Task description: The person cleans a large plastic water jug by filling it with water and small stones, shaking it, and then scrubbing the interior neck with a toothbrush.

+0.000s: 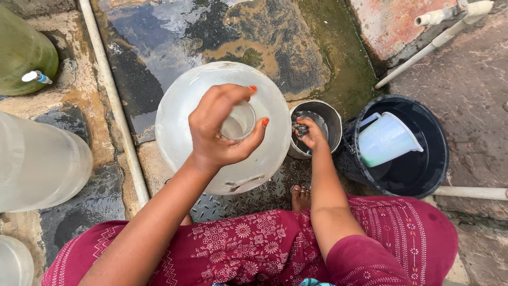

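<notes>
Head view, looking straight down at a person crouched on wet, mossy stone ground [296, 47]. The left hand [222, 130] is wrapped around the neck of a large clear jug [185, 111], its grip clamped on the neck, with orange-painted nails showing by the open mouth. The jug stands upright just in front of the person's knees, which are covered in maroon patterned cloth [264, 249]. The right hand [312, 133] reaches into a small steel pot [330, 119] that stands just right of the jug, touching it; the fingers are closed on a dark scrubber [300, 128] inside the pot. Right of the pot sits a black bucket [423, 175] with a pale plastic mug [386, 139] lying tilted in it. A bare foot [300, 197] shows between jug and cloth. A white pipe [114, 100] runs along the ground at left, beside another clear jug [39, 161] lying on its side and a green container [24, 53] with a tap.
</notes>
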